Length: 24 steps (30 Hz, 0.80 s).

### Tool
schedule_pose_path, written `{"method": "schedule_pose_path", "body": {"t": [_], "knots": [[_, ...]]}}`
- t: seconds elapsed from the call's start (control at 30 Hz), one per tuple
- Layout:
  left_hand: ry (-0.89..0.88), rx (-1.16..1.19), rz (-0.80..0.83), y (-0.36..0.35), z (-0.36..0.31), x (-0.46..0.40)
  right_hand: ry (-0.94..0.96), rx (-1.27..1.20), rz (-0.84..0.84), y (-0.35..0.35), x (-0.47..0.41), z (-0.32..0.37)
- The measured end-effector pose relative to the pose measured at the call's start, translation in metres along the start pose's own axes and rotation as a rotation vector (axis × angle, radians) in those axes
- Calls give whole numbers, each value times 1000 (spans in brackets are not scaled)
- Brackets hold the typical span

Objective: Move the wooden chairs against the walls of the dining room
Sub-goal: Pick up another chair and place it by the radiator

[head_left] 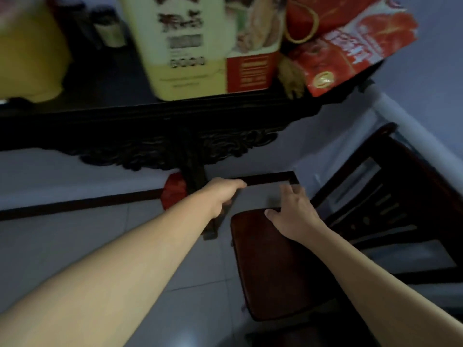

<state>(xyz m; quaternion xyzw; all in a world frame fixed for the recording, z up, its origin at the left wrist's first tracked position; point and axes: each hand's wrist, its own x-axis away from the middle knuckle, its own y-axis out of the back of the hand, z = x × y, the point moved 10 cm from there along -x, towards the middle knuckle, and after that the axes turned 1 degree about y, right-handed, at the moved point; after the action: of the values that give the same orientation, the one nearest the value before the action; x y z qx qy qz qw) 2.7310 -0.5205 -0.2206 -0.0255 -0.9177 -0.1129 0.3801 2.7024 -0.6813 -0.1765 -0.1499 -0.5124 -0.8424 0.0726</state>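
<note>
A head-worn camera looks down on two bare forearms reaching toward a wall. Low and right of centre stands a small dark wooden seat (pixel 270 266), apparently a stool or a chair seen from above; blur makes it hard to say which. It sits on pale floor tiles (pixel 140 246), close to the white wall (pixel 87 171) and its dark skirting strip. The right hand (pixel 293 214) lies on the seat's far edge with fingers spread and fairly straight, thumb on the rim, pressing rather than gripping. The left hand (pixel 223 194) reaches past the seat toward a dark upright piece just beside it; its fingers curl downward, but whether they hold anything cannot be told. A second wooden chair (pixel 390 209) with a slatted back stands to the right, close to the corner. Above, a carved dark table (pixel 150 136) against the wall carries a yellow box (pixel 190 46), red packets (pixel 350 46) and a yellow bag (pixel 27 53). A red object (pixel 174 194) lies by the table leg. The step in hand appears to be setting the seat near the wall beside the table. The next move likely calls for a firmer hold with both hands and a short push toward the skirting, keeping clear of the table leg and the neighbouring chair.
</note>
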Motion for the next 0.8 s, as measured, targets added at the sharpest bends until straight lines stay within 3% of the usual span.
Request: {"method": "schedule_pose_path", "body": {"t": [0.37,0.53,0.8], "knots": [[35,242,-294,293,148,88,314,76,254,-155,75,271],[14,262,-527,424,218,151,499,160,353,-221,122,385],[80,377,-802,555,332,232,792,278,522,-311,187,525]]}}
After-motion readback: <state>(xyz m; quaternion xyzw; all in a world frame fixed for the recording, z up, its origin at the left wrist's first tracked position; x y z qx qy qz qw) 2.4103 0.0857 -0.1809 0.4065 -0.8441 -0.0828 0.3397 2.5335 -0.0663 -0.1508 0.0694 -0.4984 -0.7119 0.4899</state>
